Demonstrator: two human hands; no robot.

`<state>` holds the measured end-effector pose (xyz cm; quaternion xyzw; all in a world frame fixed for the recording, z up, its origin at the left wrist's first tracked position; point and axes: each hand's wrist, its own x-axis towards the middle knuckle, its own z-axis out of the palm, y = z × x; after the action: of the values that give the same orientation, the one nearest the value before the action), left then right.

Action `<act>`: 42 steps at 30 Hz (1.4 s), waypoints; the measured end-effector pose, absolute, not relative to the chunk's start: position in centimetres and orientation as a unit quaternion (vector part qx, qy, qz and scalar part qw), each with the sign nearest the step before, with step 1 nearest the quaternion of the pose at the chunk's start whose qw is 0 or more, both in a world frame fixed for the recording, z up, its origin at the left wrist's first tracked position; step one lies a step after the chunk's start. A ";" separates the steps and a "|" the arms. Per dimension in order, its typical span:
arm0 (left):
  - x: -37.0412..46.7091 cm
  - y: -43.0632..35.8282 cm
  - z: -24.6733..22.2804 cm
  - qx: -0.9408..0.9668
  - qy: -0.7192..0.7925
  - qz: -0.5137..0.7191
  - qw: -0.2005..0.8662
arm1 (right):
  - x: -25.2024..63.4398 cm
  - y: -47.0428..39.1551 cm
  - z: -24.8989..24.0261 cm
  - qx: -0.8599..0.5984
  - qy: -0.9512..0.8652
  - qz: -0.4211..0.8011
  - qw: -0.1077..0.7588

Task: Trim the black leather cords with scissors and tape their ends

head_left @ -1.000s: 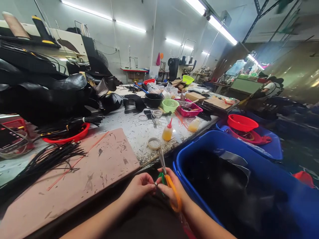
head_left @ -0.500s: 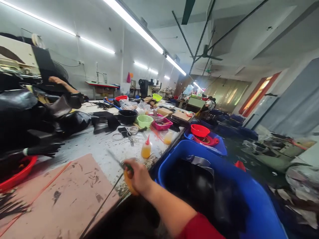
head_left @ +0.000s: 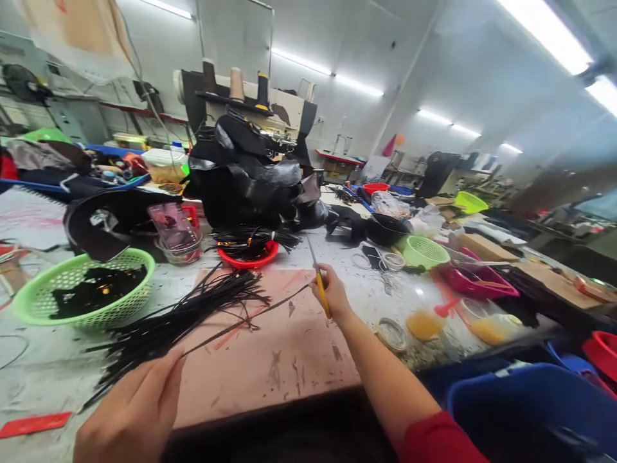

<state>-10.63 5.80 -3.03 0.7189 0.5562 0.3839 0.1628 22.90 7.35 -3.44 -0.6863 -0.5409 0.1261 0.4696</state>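
My left hand, low at the left, pinches the near end of a thin black strip. The strip runs taut over a pink board toward my right hand. My right hand is closed round a yellow-handled tool with a thin metal blade pointing up and away; the strip's far end meets its fingers. Beside the strip, a bundle of black strips lies across the board's left part.
A green basket with black pieces is at left. Behind the board sit a red bowl and black material. Rightward are a tape roll, glue bottles, a light green basket and a blue bin.
The view has swung left. My left hand has come into view holding the strip. My right hand, still round the tool, is now over the pink board's far right edge.
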 end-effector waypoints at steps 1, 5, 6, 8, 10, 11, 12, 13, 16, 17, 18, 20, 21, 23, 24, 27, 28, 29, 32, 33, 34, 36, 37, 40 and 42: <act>-10.5 6.1 -2.6 0.728 0.569 0.349 0.156 | 23.0 8.0 -3.3 -0.700 -0.540 0.114 0.454; -10.1 7.6 -2.8 0.744 0.569 0.210 0.279 | 24.7 9.9 -3.4 -0.742 -0.525 0.095 0.406; -10.1 7.8 -3.3 0.741 0.568 0.190 0.302 | 25.1 10.3 -3.6 -0.750 -0.522 0.097 0.394; -9.7 8.0 -4.2 0.737 0.569 0.175 0.322 | 25.9 11.2 -4.1 -0.764 -0.522 0.103 0.365; -9.2 8.0 -5.0 0.740 0.566 0.184 0.313 | 26.4 12.2 -4.6 -0.777 -0.523 0.107 0.333; -8.8 8.0 -5.3 0.745 0.564 0.191 0.302 | 26.6 12.7 -4.8 -0.784 -0.523 0.107 0.317; -8.4 8.0 -5.5 0.749 0.562 0.198 0.290 | 26.7 13.2 -5.0 -0.791 -0.522 0.106 0.302; -8.1 8.1 -5.6 0.752 0.562 0.201 0.279 | 26.8 13.7 -5.1 -0.797 -0.520 0.104 0.288; -7.2 8.5 -5.5 0.754 0.565 0.186 0.280 | 26.9 14.9 -5.1 -0.811 -0.517 0.103 0.251; -7.0 8.6 -5.4 0.753 0.564 0.177 0.288 | 26.9 15.2 -5.0 -0.816 -0.516 0.105 0.240; -6.8 8.7 -5.2 0.751 0.564 0.170 0.297 | 26.9 15.4 -5.0 -0.820 -0.513 0.106 0.229; -6.6 8.8 -5.0 0.746 0.566 0.163 0.310 | 26.8 15.7 -4.8 -0.829 -0.507 0.109 0.210; -6.5 8.8 -5.0 0.743 0.567 0.165 0.315 | 26.7 15.8 -4.8 -0.832 -0.505 0.109 0.201; -6.5 8.7 -5.0 0.739 0.566 0.173 0.323 | 26.6 15.9 -4.7 -0.837 -0.503 0.108 0.186; -6.5 8.7 -5.0 0.737 0.565 0.177 0.325 | 26.6 15.9 -4.7 -0.840 -0.502 0.106 0.178; -6.7 8.7 -5.3 0.735 0.563 0.188 0.327 | 26.6 16.0 -4.7 -0.844 -0.502 0.100 0.159; -6.7 8.6 -5.4 0.734 0.565 0.189 0.325 | 26.7 16.1 -4.7 -0.845 -0.503 0.098 0.154; -6.7 8.5 -5.4 0.734 0.568 0.188 0.322 | 26.7 16.1 -4.8 -0.846 -0.503 0.096 0.148; -6.7 8.1 -5.3 0.732 0.581 0.172 0.312 | 26.8 15.9 -4.9 -0.848 -0.505 0.090 0.135; -6.6 7.9 -5.2 0.731 0.585 0.165 0.310 | 26.8 15.8 -5.0 -0.849 -0.505 0.088 0.130; -6.5 7.7 -5.1 0.730 0.587 0.158 0.311 | 26.8 15.7 -5.0 -0.850 -0.505 0.087 0.126; -6.3 7.3 -4.9 0.730 0.589 0.151 0.313 | 26.8 15.5 -5.1 -0.851 -0.505 0.085 0.119; -6.2 7.1 -4.9 0.729 0.589 0.148 0.314 | 26.8 15.4 -5.2 -0.851 -0.505 0.084 0.117; -6.1 6.8 -4.9 0.725 0.594 0.146 0.316 | 26.9 15.3 -5.3 -0.851 -0.507 0.084 0.111; -6.2 6.7 -4.9 0.721 0.599 0.148 0.317 | 26.9 15.2 -5.3 -0.851 -0.506 0.085 0.110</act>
<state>-6.16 6.65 -4.88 0.7206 0.5988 0.1480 0.3167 26.90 15.18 -5.30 -0.8513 -0.5060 0.0850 0.1101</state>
